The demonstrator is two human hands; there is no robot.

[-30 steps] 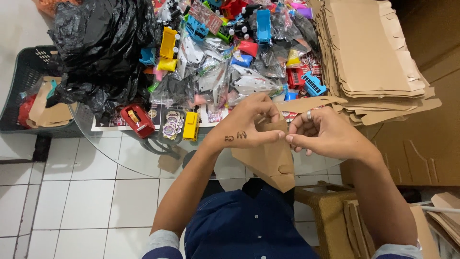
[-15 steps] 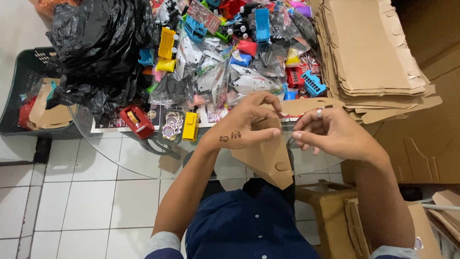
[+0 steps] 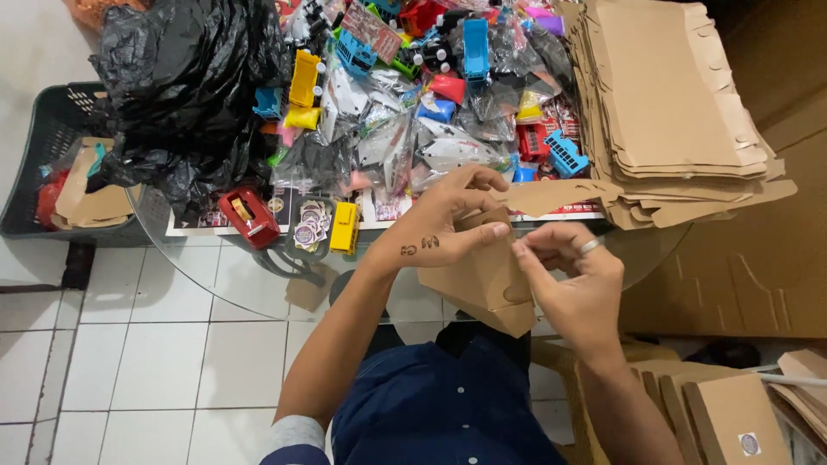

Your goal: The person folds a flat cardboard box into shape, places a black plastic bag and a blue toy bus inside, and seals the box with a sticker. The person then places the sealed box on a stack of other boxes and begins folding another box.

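My left hand grips the top of a small brown cardboard box, thumb and fingers wrapped over its upper flap. My right hand, with a ring on one finger, pinches the box's right edge with its fingertips. The box hangs tilted over the near edge of the round glass table, above my dark blue shirt. One long cardboard flap sticks out to the right, toward the stack of flat blanks.
A tall stack of flat cardboard blanks lies at the right. Bagged plastic toy vehicles cover the table, with a red tape dispenser and sticker sheet near the edge. A black plastic bag and dark basket sit left. Folded boxes stand lower right.
My right hand has dropped lower and drawn back toward me along the box's right edge. The box has tilted and the long flap now shows to the right. My left hand keeps its grip.
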